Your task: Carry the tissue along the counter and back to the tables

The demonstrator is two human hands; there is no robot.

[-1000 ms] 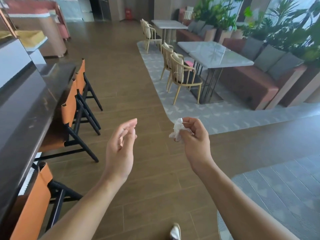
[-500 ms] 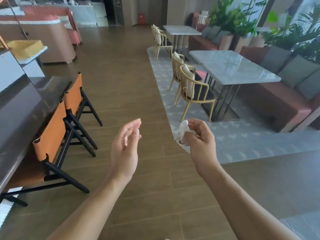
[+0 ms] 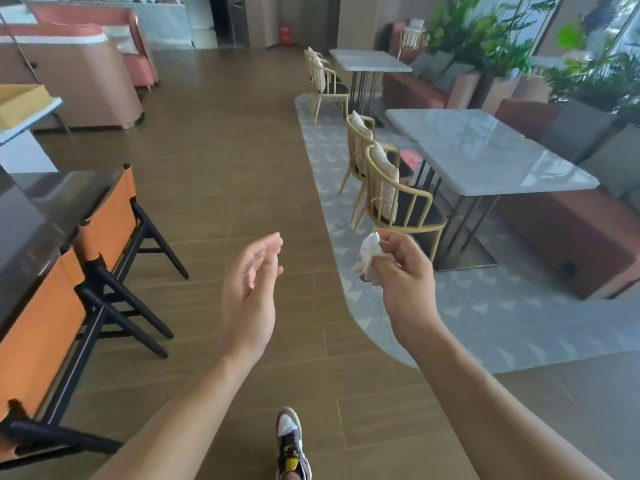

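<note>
Head view: your right hand (image 3: 403, 271) pinches a crumpled white tissue (image 3: 369, 259) between thumb and fingertips, the wad bunched at the hand's left side and hanging roughly upright. Your left hand (image 3: 251, 289) is spread, fingers straight and palm turned toward the tissue, apart from it and holding nothing. Both hover above the wooden floor (image 3: 214, 168), near a cream chair (image 3: 391, 199). No writing can be read.

View from a head-worn camera in a café aisle

The single wide-angle view looks forward and down along the wooden floor (image 3: 214, 161), close over both forearms, with tables (image 3: 485, 150) farther off at right.
</note>
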